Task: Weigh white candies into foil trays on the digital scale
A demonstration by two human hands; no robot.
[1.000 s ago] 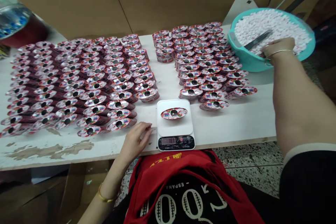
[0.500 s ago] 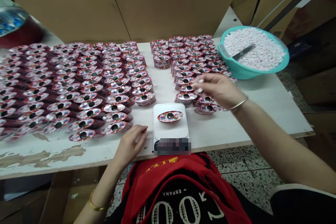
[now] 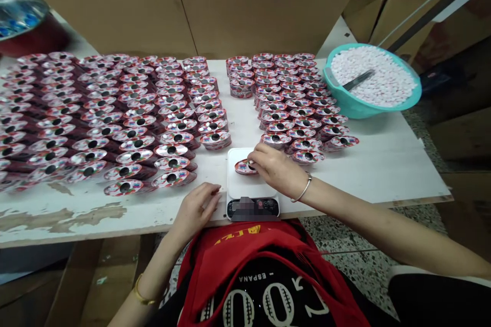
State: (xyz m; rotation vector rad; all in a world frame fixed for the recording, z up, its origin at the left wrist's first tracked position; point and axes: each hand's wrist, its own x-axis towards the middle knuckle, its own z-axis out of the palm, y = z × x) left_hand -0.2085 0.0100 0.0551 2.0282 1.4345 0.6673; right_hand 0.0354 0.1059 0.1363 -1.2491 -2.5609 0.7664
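Observation:
A small red-lidded cup (image 3: 242, 167) with a round hole in its lid stands on a white kitchen scale (image 3: 251, 184) at the table's near edge. My right hand (image 3: 276, 168) hovers over that cup, fingers pinched together at the lid's hole; what they hold is too small to make out. My left hand (image 3: 197, 208) rests flat on the white table (image 3: 383, 163) just left of the scale, fingers stretched out and holding nothing. A teal bowl (image 3: 371, 82) full of small white candies, with a metal scoop (image 3: 356, 79) lying in it, sits at the far right.
Several rows of identical red cups (image 3: 115, 112) cover the left half of the table, and a smaller block of cups (image 3: 295, 102) stands behind the scale. Cardboard boxes (image 3: 249, 5) form a wall at the back. The table's paint is chipped at the front left.
My right hand left the candy bowl, crossed leftward over the cups and came down onto the cup on the scale. My left hand has stayed put.

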